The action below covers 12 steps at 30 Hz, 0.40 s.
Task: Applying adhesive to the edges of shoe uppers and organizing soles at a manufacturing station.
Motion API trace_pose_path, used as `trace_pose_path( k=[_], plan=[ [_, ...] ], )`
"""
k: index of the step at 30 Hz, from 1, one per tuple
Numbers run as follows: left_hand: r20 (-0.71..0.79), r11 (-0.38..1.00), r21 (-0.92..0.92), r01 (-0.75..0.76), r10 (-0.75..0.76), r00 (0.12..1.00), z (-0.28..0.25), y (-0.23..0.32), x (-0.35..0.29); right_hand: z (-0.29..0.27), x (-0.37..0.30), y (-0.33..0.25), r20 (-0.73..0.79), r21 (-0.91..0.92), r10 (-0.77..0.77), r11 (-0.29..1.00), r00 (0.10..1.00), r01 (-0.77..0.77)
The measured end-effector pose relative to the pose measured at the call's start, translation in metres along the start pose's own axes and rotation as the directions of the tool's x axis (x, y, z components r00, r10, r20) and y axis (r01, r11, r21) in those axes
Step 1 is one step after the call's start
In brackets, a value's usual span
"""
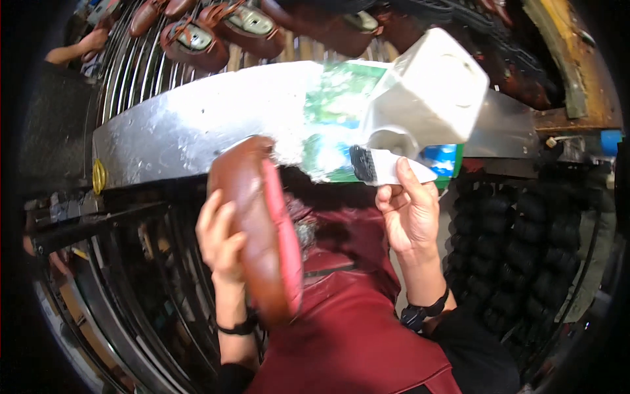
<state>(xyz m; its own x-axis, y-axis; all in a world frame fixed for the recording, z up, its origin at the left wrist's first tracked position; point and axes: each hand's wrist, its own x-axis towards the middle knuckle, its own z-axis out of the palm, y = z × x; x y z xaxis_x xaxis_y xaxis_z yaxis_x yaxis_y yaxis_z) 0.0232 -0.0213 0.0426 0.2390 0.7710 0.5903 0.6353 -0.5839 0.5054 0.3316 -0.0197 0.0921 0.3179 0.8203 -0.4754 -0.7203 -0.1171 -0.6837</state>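
Note:
A brown leather shoe [239,203] is tilted on its side with its pinkish-red underside facing right. My left hand [220,240] is closed around its left side, fingers spread along the leather. Between the thumb and fingers of my right hand [417,213] is a flat brush [394,169] with a white handle and dark bristles pointing left. Just beyond the brush stands a white angular plastic container [426,92], its rounded opening toward me. The bristles are close to that opening; whether they touch it I cannot tell.
The container rests on a green-and-white sheet [341,98] on a metal ledge [177,118]. Brown laced shoes [246,26] sit on a roller rack behind. Another person's hand [93,43] shows at far left. Dark stacked pieces [518,243] hang at right; a black metal frame [105,226] stands left.

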Motion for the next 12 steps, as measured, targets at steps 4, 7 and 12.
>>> trace_pose_path(
  k=[4, 7, 12],
  plan=[
    [0.05, 0.986, 0.071, -0.153, 0.149, 0.988, 0.017, -0.028, -0.025, 0.023, 0.001, 0.023, 0.255, -0.145, 0.069, 0.989, 0.964, -0.033],
    [0.079, 0.982, 0.137, -0.133, 0.123, 0.989, 0.011, -0.028, -0.027, 0.027, 0.008, 0.053, 0.41, -0.219, 0.088, 0.976, 0.908, 0.005],
    [0.108, 0.982, 0.128, -0.137, 0.124, 0.986, 0.007, -0.03, -0.029, 0.052, 0.029, 0.066, 0.474, -0.427, 0.074, 0.89, 0.878, 0.156]
  ],
)
